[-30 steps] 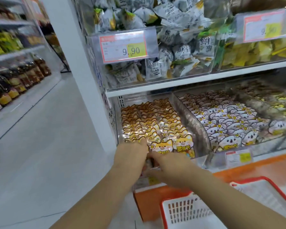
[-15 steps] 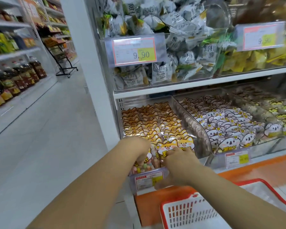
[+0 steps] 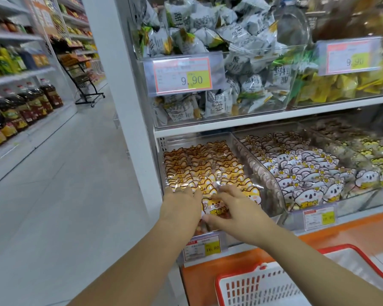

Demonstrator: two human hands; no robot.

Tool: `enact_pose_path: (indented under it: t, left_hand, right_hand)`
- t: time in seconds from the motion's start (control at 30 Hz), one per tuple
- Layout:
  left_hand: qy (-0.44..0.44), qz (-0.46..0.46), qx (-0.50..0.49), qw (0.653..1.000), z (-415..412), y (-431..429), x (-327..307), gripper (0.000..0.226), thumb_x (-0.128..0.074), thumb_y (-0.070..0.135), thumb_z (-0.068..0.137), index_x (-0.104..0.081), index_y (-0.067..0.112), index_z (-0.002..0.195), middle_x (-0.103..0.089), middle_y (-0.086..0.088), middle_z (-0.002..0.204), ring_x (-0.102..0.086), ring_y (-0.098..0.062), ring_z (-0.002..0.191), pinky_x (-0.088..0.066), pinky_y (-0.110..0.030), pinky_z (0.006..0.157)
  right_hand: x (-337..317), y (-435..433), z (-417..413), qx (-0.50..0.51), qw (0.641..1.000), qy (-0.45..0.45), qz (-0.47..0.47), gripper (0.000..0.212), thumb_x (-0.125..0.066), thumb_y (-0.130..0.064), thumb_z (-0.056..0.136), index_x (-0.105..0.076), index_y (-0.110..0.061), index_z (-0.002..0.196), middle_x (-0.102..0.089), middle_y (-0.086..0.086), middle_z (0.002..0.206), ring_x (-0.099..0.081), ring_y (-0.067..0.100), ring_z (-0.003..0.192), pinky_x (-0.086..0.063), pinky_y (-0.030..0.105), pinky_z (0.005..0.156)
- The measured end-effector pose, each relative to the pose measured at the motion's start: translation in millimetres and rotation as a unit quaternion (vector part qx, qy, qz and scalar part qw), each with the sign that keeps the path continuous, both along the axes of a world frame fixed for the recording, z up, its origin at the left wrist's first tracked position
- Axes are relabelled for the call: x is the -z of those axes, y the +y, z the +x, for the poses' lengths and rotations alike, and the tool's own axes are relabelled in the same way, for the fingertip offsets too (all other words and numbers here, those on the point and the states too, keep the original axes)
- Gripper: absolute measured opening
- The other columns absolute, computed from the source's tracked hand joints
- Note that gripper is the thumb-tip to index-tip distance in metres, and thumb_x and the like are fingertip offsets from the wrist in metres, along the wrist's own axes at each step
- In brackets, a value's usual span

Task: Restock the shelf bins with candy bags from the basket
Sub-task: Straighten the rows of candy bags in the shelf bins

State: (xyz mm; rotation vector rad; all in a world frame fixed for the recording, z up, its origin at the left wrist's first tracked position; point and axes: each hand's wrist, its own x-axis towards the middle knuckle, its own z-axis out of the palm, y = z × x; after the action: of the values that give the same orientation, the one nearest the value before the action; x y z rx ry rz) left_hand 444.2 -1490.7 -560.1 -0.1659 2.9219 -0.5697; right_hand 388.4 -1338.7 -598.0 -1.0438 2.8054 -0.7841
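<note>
Left hand (image 3: 181,206), right hand (image 3: 236,209) advanced, grips spread flat on candy bags (image 3: 208,171)

— What did the left hand (image 3: 181,208) do?
— Its fingers had been curled; they straightened and lay flat on the candy bags (image 3: 199,171) ahead of it.
— And the right hand (image 3: 237,209)?
— It spread its fingers too, and one bag (image 3: 215,209) came to show face-up between both hands.
</note>
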Motion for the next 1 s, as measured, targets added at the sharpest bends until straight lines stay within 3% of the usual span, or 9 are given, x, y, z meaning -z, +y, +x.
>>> enact_pose_path:
  t: [0.1, 0.17, 0.23, 0.33, 0.43, 0.6, 0.73, 0.9, 1.0]
  left_hand:
    - [-0.022, -0.012, -0.001, 1.000, 5, 4, 5, 0.067, -0.059, 0.031, 0.096, -0.025, 0.011, 0.150, -0.053, -0.010, 0.138, -0.052, -0.031, 0.127, -0.027, -0.051, 0.115]
    - [-0.027, -0.021, -0.003, 0.999, 8, 5, 7, 0.075, -0.056, 0.029, 0.098, -0.013, 0.009, 0.157, -0.052, -0.011, 0.142, -0.049, -0.031, 0.131, -0.021, -0.053, 0.119]
    - [-0.016, -0.006, -0.004, 1.000, 8, 6, 5, 0.078, -0.054, 0.024, 0.098, -0.008, 0.008, 0.158, -0.044, -0.014, 0.148, -0.044, -0.033, 0.135, -0.022, -0.051, 0.118]
    - [0.014, 0.044, -0.021, 0.999, 4, 6, 3, 0.085, -0.056, 0.030, 0.098, -0.002, 0.007, 0.159, -0.021, -0.015, 0.162, -0.031, -0.034, 0.145, -0.020, -0.052, 0.119]
    - [0.004, 0.060, -0.046, 0.997, 1, 7, 9, 0.092, -0.047, 0.052, 0.100, 0.008, 0.007, 0.158, 0.002, -0.016, 0.167, -0.007, -0.032, 0.154, -0.006, -0.057, 0.122]
    - [-0.054, 0.012, -0.065, 0.996, -17, 0, 16, 0.100, -0.037, 0.069, 0.096, 0.012, 0.006, 0.157, 0.009, -0.016, 0.166, 0.000, -0.033, 0.154, 0.003, -0.062, 0.120]
    - [-0.070, -0.011, -0.069, 0.995, -24, -2, 24, 0.100, -0.033, 0.073, 0.095, 0.008, 0.008, 0.159, 0.008, -0.015, 0.167, -0.002, -0.031, 0.155, 0.009, -0.064, 0.116]
    - [-0.084, -0.037, -0.081, 0.992, -23, 0, 23, 0.099, -0.030, 0.072, 0.096, 0.007, 0.006, 0.158, 0.006, -0.018, 0.166, -0.010, -0.035, 0.153, 0.011, -0.065, 0.116]
    - [-0.090, -0.014, -0.096, 0.991, -26, 1, 17, 0.106, -0.035, 0.074, 0.093, 0.013, 0.006, 0.157, 0.008, -0.020, 0.165, -0.006, -0.036, 0.153, 0.012, -0.063, 0.117]
  right_hand:
    - [3, -4, -3, -0.049, 0.995, -0.017, 0.088, 0.078, -0.051, -0.083, 0.074, -0.060, -0.026, 0.126, -0.053, -0.011, 0.123, -0.053, 0.012, 0.115, -0.042, 0.027, 0.087]
    - [-7, 5, -7, -0.064, 0.989, -0.093, 0.090, 0.081, -0.050, -0.084, 0.069, -0.064, -0.027, 0.125, -0.057, -0.009, 0.131, -0.053, 0.012, 0.121, -0.044, 0.030, 0.096]
    - [-20, 15, -16, -0.079, 0.988, -0.126, 0.039, 0.048, -0.060, -0.060, 0.086, -0.073, -0.022, 0.112, -0.067, -0.003, 0.123, -0.061, 0.013, 0.113, -0.048, 0.034, 0.097]
    - [-35, 10, -38, -0.018, 0.999, -0.017, -0.032, 0.021, -0.056, -0.026, 0.099, -0.072, -0.024, 0.113, -0.071, -0.009, 0.108, -0.067, 0.004, 0.092, -0.053, 0.024, 0.081]
    - [-27, -24, -59, -0.073, 0.994, 0.076, 0.032, 0.036, -0.050, -0.016, 0.097, -0.064, -0.025, 0.129, -0.067, -0.001, 0.125, -0.060, 0.021, 0.114, -0.049, 0.036, 0.096]
    - [-11, -57, -71, -0.058, 0.977, 0.149, 0.141, 0.025, -0.053, -0.027, 0.097, -0.064, -0.030, 0.119, -0.062, -0.002, 0.125, -0.052, 0.024, 0.119, -0.040, 0.040, 0.100]
    - [-5, -53, -76, 0.025, 0.963, 0.201, 0.179, 0.019, -0.058, -0.016, 0.092, -0.069, -0.026, 0.103, -0.067, -0.001, 0.112, -0.058, 0.023, 0.111, -0.039, 0.038, 0.094]
    - [-7, -54, -79, 0.002, 0.965, 0.193, 0.180, 0.029, -0.058, -0.016, 0.093, -0.071, -0.032, 0.113, -0.061, -0.002, 0.123, -0.053, 0.023, 0.119, -0.039, 0.039, 0.098]
    - [-7, -52, -74, -0.035, 0.969, 0.205, 0.135, 0.042, -0.046, -0.035, 0.101, -0.050, -0.031, 0.142, -0.042, -0.003, 0.152, -0.037, 0.023, 0.140, -0.025, 0.045, 0.113]
